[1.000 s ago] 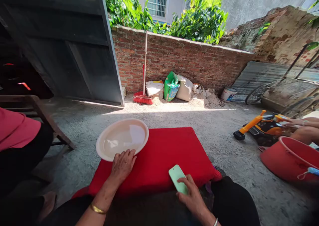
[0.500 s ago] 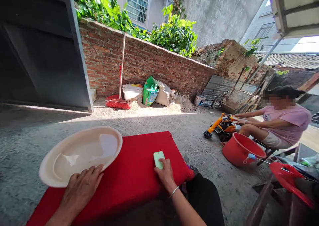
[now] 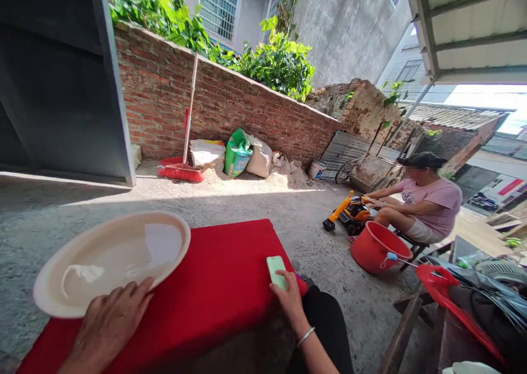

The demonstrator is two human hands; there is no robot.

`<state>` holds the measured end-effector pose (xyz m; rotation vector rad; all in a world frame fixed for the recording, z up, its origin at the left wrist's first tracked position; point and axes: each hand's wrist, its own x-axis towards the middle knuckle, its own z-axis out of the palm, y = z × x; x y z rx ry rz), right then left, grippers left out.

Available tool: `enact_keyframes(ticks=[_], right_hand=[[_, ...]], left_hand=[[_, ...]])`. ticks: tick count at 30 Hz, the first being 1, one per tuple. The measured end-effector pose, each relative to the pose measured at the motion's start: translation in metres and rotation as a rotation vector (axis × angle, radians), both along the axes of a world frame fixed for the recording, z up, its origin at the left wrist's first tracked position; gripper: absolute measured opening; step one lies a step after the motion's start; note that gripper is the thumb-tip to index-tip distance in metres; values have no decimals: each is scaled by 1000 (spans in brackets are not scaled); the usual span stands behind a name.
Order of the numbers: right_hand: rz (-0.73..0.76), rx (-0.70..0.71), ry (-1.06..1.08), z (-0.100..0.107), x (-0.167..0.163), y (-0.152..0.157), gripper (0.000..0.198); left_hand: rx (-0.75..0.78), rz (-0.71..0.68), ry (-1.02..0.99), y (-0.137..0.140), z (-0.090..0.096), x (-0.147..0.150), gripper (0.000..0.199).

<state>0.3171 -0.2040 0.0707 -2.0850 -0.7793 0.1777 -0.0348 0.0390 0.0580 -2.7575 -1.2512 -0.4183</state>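
A wide, pale plastic basin [image 3: 49, 289] with water in it sits on the left part of a red cloth-covered table [image 3: 222, 275]. My left hand [image 3: 111, 319] is closed over the basin's near rim, its fingers bent along the edge. Near the table's right edge, a pale green phone [image 3: 275, 265] lies in the grip of my right hand [image 3: 290, 300], thumb on one side and fingers on the other. A silvery bangle circles my right wrist. The phone's underside is hidden.
To the right, a person in a pink shirt [image 3: 432, 201] sits by a toy digger [image 3: 354, 212] and a red bucket [image 3: 370, 253]. A cluttered bench [image 3: 448, 313] stands at lower right. Sacks [image 3: 239, 154] and a broom [image 3: 189, 110] stand along the brick wall [image 3: 152, 88].
The view has turned right, so the scene has shifted left. My right hand and the phone have moved right across the table, closer to its edge. My left hand stays at the basin's rim.
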Motion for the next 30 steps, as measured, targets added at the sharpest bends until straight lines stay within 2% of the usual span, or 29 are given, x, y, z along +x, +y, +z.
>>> enact_keyframes(ticks=[2,4,6,10,12,14,15,19,22,24,27,28,30], right_hand=[[-203,-61,-12,5,16,-9,28],[-211,-127,-4,-1,3,-10,27],[-44,-165,3,-18,-36,-1,31],[487,-225,75,-62,-129,29,43],[779,-263,189,-74,-154,43,41],[889,-252,250,-74,-156,48,43],[854,-219,248,-69,-150,47,46],[436,-40,186,-34,-99,27,48],[255,-16,134,-16,-68,13,47],[201,-55,95,-13,-60,11,47],[189,-170,58,-18,-68,19,44],[233,-199,60,-19,-76,23,43],[413,-208,94,-19,-93,29,45]], left_hand=[[17,5,-22,-2,0,1,54],[24,2,-24,-4,3,2,55],[21,-1,-19,-6,6,4,56],[1,1,-18,-7,11,6,58],[-14,6,-38,-6,10,6,57],[-27,-1,-67,-4,8,5,55],[-33,-13,-78,-3,6,4,53],[-23,-35,-121,-2,4,3,50],[49,12,-223,-8,4,11,45],[73,-13,-260,-16,4,21,42],[54,-141,-243,-33,1,37,40],[56,-196,-233,-41,1,41,40],[67,-324,-213,-58,2,47,43]])
